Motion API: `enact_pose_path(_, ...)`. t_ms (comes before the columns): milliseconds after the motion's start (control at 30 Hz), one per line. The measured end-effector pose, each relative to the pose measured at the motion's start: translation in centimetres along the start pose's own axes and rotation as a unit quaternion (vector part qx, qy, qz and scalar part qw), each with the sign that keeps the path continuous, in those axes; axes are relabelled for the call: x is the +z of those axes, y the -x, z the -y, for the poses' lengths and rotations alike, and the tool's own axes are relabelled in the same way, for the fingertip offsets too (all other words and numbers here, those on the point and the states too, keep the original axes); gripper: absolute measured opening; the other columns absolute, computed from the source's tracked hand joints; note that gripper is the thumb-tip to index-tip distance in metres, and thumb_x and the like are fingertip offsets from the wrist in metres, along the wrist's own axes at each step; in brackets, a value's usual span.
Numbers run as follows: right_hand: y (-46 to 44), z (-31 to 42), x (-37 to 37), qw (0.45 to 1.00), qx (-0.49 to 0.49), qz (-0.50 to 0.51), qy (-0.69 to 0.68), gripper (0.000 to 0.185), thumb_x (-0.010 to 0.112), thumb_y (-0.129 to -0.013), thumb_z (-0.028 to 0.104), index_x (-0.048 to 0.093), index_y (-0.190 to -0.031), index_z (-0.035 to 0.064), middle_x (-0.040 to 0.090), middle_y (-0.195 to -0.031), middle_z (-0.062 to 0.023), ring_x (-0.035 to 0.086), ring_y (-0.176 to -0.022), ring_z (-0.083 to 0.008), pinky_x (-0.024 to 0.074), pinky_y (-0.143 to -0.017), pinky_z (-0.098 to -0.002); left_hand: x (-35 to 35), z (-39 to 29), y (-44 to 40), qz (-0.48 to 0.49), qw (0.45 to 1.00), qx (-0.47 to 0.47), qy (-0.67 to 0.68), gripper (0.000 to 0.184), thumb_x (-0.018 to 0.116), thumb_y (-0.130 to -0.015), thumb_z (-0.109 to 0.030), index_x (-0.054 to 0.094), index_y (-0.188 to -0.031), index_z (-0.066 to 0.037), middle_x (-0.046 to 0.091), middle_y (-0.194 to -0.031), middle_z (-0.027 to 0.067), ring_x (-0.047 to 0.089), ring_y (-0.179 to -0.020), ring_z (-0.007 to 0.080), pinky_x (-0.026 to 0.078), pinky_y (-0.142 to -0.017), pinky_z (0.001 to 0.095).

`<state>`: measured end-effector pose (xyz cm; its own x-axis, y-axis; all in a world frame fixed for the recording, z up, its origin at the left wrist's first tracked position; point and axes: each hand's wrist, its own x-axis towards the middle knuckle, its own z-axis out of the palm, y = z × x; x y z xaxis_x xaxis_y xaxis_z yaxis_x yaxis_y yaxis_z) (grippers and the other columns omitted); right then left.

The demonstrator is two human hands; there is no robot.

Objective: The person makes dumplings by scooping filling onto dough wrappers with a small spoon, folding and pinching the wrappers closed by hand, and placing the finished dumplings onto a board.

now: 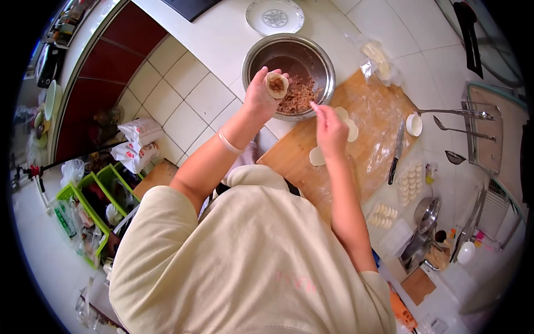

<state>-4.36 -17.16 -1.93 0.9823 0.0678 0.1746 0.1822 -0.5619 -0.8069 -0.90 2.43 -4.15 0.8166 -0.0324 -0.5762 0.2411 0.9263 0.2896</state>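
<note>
1. Wrapper, going by the head view, sits in the person's left hand with a dab of brown filling in the middle. That hand is palm-up and loosely cupped, so the round looks more propped on the fingers than pinched. Makes sense, soft dough like that would probably droop with nothing under it.

2. Right hand has its fingers curled in and pressed together. Something slim and pale pokes out toward the bowl, but can't tell if it's a fingertip or a tool, so no idea what's pinched, if anything.

3. Metal bowl holds the meat mix. Wrapper's up by the bowl, likely so stray bits drop back in.

4. Position-wise, the wrapper rests right on the left hand; the right hand is apart from it, over to the right and a bit closer to the body.

5. Wooden board on the surface has loose dough rounds just beside the right hand, pretty handy. Folded dough pieces are farther right, past the knife, probably to keep them clear of the elbows.
</note>
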Motion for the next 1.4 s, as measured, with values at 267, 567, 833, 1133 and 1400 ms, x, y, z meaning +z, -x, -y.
enact_pose_path(267,-1.0,0.8,1.4,0.932,-0.064,0.166,0.315,0.013,0.059,-0.088,0.02,0.062,-0.094,0.0087,0.061,-0.084,-0.0147,0.06,-0.076,-0.0345,0.0483,-0.065,-0.0426,2.2,-2.6,3.8,0.02,0.999,-0.048,0.007,0.042,0.037,-0.098,-0.038,0.049,-0.115,-0.001,0.056,-0.12,0.0164,0.051,-0.119,0.031,0.037,-0.105,0.0408)
enact_pose_path(567,-2.5,7.3,-1.3,0.926,-0.354,-0.008,0.131,0.029,0.07,-0.072,-0.001,0.059,-0.097,0.0097,0.051,-0.09,-0.0065,0.052,-0.077,-0.0249,0.0458,-0.064,-0.0356,6.5,-2.5,8.6,0.177,0.975,-0.129,-0.027,0.047,0.034,-0.098,-0.041,0.049,-0.124,-0.004,0.052,-0.129,0.0145,0.048,-0.123,0.0276,0.035,-0.105,0.0414)
enact_pose_path(833,-1.4,9.2,-3.2,0.961,-0.276,0.009,0.002,0.02,0.064,-0.078,-0.006,0.055,-0.093,0.0032,0.055,-0.089,-0.0087,0.055,-0.075,-0.0249,0.0477,-0.063,-0.033,6.5,-0.7,10.5,0.203,0.968,-0.077,-0.129,0.044,0.04,-0.097,-0.034,0.048,-0.128,-0.003,0.055,-0.124,0.01,0.05,-0.119,0.021,0.036,-0.104,0.0387)
enact_pose_path(1133,-0.1,10.5,-4.8,0.992,-0.076,0.056,-0.082,0.011,0.061,-0.083,-0.002,0.055,-0.09,0.0025,0.056,-0.088,-0.0086,0.055,-0.073,-0.0161,0.046,-0.059,-0.0277,5.6,0.6,12.7,0.274,0.89,0.066,-0.359,0.042,0.055,-0.095,-0.019,0.045,-0.132,-0.001,0.055,-0.124,0.0052,0.053,-0.105,0.0124,0.044,-0.085,0.0272)
enact_pose_path(1400,0.0,10.7,-5.6,0.986,-0.161,0.022,-0.037,0.014,0.066,-0.08,0.002,0.059,-0.092,0.0021,0.056,-0.092,-0.0096,0.054,-0.083,-0.0225,0.0461,-0.068,-0.0319,5.9,0.4,13.3,0.303,0.826,0.189,-0.436,0.052,0.057,-0.091,-0.005,0.035,-0.137,0.005,0.051,-0.128,0.0108,0.053,-0.113,0.0172,0.044,-0.095,0.0328)
